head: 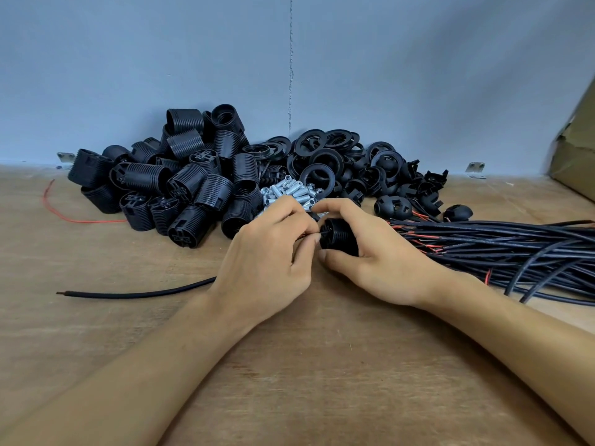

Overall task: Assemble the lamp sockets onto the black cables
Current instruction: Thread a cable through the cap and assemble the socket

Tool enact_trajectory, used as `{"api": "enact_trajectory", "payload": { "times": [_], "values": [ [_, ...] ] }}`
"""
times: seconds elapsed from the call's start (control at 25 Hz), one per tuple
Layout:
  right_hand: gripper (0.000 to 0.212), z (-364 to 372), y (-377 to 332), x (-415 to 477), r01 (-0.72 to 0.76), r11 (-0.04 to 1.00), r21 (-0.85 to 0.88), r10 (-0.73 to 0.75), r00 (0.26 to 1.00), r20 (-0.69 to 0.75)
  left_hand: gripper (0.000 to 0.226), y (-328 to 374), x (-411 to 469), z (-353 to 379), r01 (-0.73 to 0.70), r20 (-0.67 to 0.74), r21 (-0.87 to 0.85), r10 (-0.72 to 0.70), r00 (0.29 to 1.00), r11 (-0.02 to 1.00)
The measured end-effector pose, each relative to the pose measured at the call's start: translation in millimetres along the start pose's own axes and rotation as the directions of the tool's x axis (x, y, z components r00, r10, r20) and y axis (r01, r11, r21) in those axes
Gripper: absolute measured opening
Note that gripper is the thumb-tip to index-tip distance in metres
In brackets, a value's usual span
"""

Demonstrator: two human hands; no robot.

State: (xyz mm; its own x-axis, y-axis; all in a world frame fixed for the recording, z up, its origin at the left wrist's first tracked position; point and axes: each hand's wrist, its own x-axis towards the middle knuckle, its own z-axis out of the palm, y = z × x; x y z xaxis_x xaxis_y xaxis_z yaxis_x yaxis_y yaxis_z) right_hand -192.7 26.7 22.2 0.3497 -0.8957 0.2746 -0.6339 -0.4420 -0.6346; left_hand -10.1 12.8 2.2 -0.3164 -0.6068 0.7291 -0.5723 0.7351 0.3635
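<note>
Early stage. Right hand (380, 262) clamps ribbed black plastic lamp socket (339, 236) at table centre; left hand (267, 252) pinches thin wire end into it. Socket heap (180, 175) at 11 o'clock, black cable bundle (515, 249) at 3 o'clock remain.

Left hand (270, 249), right hand (373, 255) — fingertips together.

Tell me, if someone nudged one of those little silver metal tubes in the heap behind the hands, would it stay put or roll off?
The silver tubes look like smooth round cylinders, so a loose one would probably roll on the flat wooden table. They look rigid and metallic, so likely stiff and fairly heavy for their size. Piled loosely, the heap would probably scatter if pushed.
</note>
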Motion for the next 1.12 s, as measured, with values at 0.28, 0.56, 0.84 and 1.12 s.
{"api": "enact_trajectory", "payload": {
  "times": [0.28,0.56,0.84,1.12],
  "values": [
    [0.056,-2.2,0.2,2.6,0.023,0.996,-0.089,-0.017,0.998,0.064,0.008,-1.9,0.6,1.2,-0.048,0.010,-0.006,0.048,0.999,0.999],
    [0.056,-4.5,-4.4,2.2,0.042,0.992,-0.121,-0.032,0.996,0.086,0.009,-2.7,-0.3,3.0,-0.080,-0.002,0.002,0.080,0.997,0.997],
    [0.048,-2.4,-4.9,1.1,0.066,0.990,-0.121,-0.056,0.995,0.083,0.009,-2.6,-0.8,3.8,-0.094,-0.006,0.021,0.094,0.996,0.995],
    [0.059,-0.9,1.3,2.4,-0.037,0.999,-0.025,0.036,0.999,-0.030,0.012,-4.2,6.5,6.8,0.079,-0.022,-0.047,-0.081,0.997,0.996]
  ]
}}
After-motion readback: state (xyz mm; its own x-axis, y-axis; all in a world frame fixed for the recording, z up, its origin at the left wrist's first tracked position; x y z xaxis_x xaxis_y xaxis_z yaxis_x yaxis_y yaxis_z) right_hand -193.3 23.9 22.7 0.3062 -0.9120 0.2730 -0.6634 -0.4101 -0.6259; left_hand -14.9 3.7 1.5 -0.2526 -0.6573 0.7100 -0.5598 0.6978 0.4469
